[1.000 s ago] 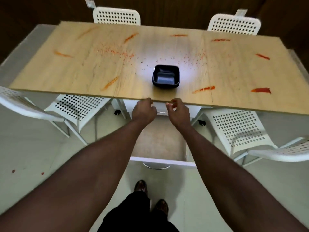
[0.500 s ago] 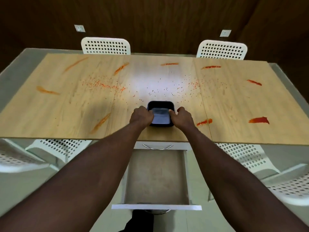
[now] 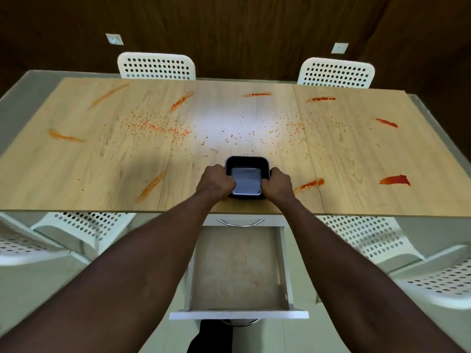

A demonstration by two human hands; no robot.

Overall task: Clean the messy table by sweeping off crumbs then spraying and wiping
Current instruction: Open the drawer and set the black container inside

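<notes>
A black square tray point(image 3: 246, 163) sits on the wooden table point(image 3: 89, 169) near its front edge, at the middle. My left hand point(image 3: 216, 180) grips the tray's left rim and my right hand point(image 3: 276, 182) grips its right rim. Fine orange crumbs point(image 3: 155, 127) lie scattered across the table's middle, to the left and right beyond the tray. Several red-orange sauce smears point(image 3: 394, 180) streak the tabletop, one point(image 3: 309, 185) just right of my right hand.
An open, bare drawer point(image 3: 240, 271) juts out under the table's front edge, between my forearms. White perforated chairs stand at the far side point(image 3: 156, 66) point(image 3: 336, 72) and at the near corners point(image 3: 84, 230) point(image 3: 367, 238). A dark wooden wall is behind.
My hands went from the table's front edge up onto the tabletop and closed on the black tray's two sides. The camera moved closer and tilted up.
</notes>
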